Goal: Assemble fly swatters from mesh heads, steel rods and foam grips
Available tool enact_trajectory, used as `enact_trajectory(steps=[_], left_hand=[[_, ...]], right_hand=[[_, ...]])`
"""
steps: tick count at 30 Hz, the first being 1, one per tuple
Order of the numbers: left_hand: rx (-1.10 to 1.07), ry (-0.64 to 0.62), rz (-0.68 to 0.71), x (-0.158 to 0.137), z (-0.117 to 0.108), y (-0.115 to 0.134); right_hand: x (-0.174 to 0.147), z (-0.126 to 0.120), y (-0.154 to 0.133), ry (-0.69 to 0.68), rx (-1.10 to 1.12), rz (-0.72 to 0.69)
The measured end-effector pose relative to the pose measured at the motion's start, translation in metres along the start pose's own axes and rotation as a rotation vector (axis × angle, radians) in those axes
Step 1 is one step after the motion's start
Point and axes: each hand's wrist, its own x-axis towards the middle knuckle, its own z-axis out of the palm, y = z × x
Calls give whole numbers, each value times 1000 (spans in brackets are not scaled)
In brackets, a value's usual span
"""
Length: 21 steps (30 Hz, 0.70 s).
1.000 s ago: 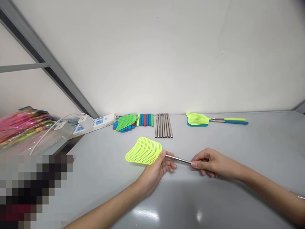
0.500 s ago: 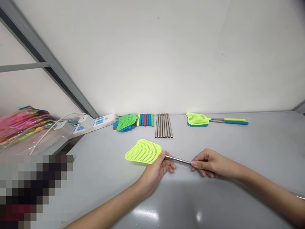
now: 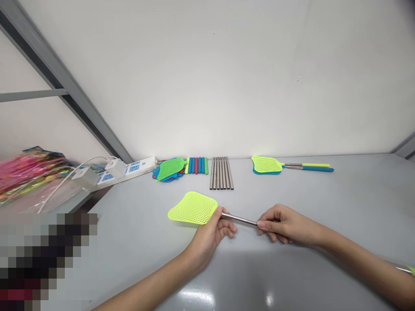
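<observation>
A yellow-green fly swatter head [image 3: 194,208], perforated all over, is pinched at its neck between the thumb and fingers of my left hand [image 3: 207,237]. From that neck a thin metal rod [image 3: 240,219] slopes slightly down to the right. My right hand [image 3: 279,224] grips the rod's far end between thumb and fingertips. Both hands are above the grey table [image 3: 136,250]. The joint between head and rod is partly hidden by my left hand.
Along the wall lie stacked swatter heads [image 3: 170,169], several coloured handle sleeves [image 3: 196,166], several metal tubes [image 3: 221,173] and two complete fly swatters [image 3: 266,165]. A power strip [image 3: 139,167] and pink packaged items [image 3: 32,172] are at left. Another metal rod [image 3: 403,268] shows at the right edge.
The whole view has shifted slightly. Both hands keep the same hold on the fly swatter head and rod, with almost no movement relative to each other.
</observation>
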Motion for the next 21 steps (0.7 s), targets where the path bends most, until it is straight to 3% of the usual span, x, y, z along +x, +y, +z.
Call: enact_trajectory(steps=[6,14,19,21], left_hand=[[-10,250,131,-3,4,3],[-134,281,110,3,-2,7],[-161,322,145,7,-4,3],[-171,347,159,8,-4,1]], right_hand=[[-1,1,-6,2,-8,-22],[20,4,-14,-14,22,-12],[39,8,-23,123,-106,-26],[44,7,-27,113,-91,2]])
